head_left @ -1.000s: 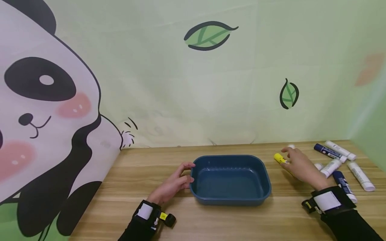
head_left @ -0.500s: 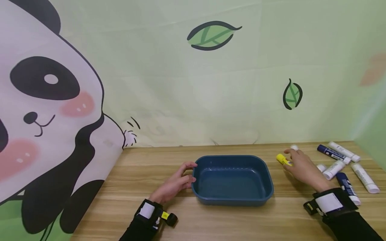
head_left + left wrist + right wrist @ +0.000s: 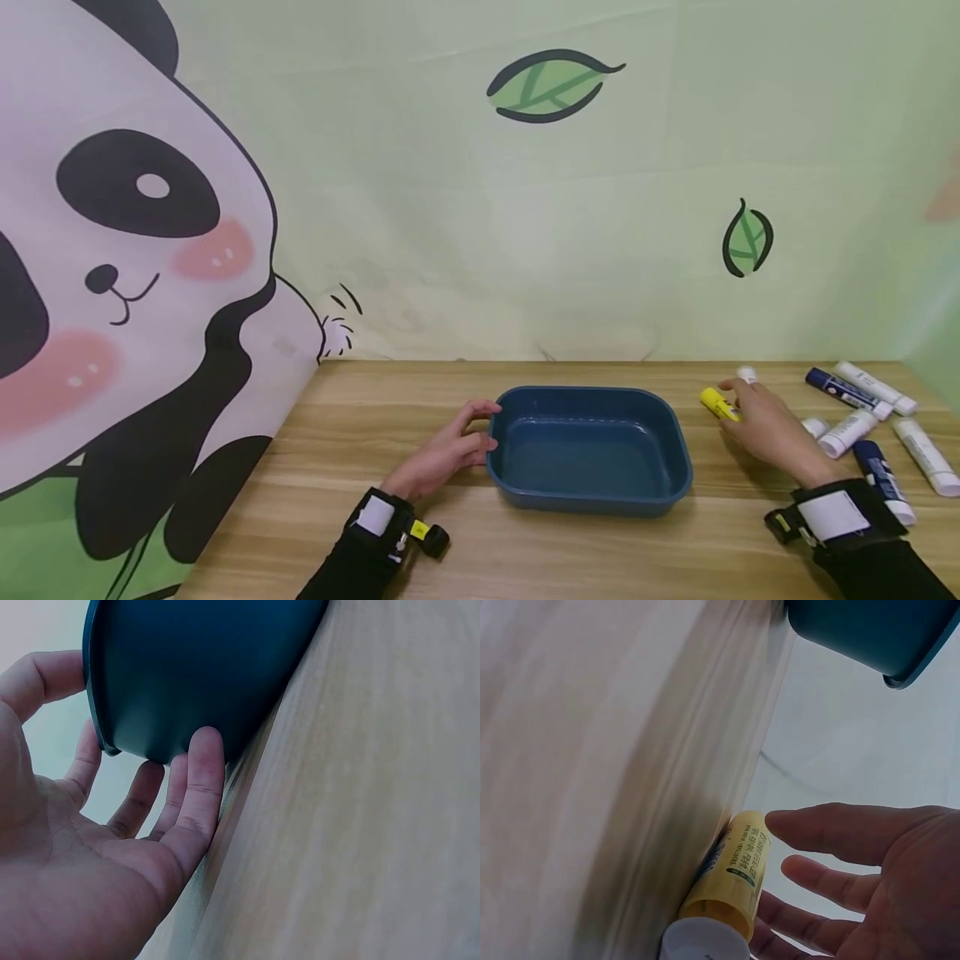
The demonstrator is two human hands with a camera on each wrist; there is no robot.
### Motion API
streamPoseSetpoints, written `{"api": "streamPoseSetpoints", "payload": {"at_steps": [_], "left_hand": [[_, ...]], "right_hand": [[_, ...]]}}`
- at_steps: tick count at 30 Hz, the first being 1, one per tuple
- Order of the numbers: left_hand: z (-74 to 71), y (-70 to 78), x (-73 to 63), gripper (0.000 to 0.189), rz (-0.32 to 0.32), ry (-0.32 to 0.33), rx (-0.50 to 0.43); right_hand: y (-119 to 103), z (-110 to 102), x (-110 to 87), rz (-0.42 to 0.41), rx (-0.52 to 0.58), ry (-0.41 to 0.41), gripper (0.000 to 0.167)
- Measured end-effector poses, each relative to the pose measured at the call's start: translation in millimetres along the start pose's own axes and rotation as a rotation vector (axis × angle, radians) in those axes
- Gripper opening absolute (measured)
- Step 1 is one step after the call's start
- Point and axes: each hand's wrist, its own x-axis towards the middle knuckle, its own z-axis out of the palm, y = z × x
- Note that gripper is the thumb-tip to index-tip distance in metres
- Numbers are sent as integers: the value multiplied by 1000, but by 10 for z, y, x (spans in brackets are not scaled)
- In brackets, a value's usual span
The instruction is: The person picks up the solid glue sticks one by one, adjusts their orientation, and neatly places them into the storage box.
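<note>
A dark blue rectangular bin [image 3: 592, 503] stands on the table. My left hand [image 3: 450, 450] is at its left end, with fingertips at the rim and against the outer wall. In the left wrist view, the fingers [image 3: 202, 772] are loosely spread against the wall. My right hand [image 3: 772, 425] is over a yellow glue stick [image 3: 718, 403] lying right of the bin. In the right wrist view, the thumb tip is right at the glue stick [image 3: 733, 874], and the other fingers extend behind it. A white cap [image 3: 705, 941] shows at its near end.
Several white and dark blue glue sticks lie around and right of my right hand, among them a dark blue one [image 3: 881, 475] and a white one [image 3: 926, 454]. Behind the wooden table [image 3: 390, 383] hangs a backdrop [image 3: 420, 208] with a panda and leaves.
The head view has shifted, so everything appears further right. My left hand stays at the bin and my right hand stays by the yellow glue stick, which still lies on the table.
</note>
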Motion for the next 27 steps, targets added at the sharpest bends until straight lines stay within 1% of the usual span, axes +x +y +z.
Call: {"api": "streamPoseSetpoints", "payload": {"at_steps": [8, 12, 18, 27], "left_hand": [[1, 6, 19, 47, -1, -4, 4], [0, 6, 14, 47, -13, 3, 10], [6, 5, 7, 48, -15, 2, 15], [10, 3, 9, 46, -3, -14, -10]], "right_hand": [[43, 12, -17, 8, -25, -20, 46], [62, 29, -11, 6, -28, -31, 43], [73, 34, -6, 10, -29, -44, 46], [35, 25, -6, 24, -28, -68, 47]]}}
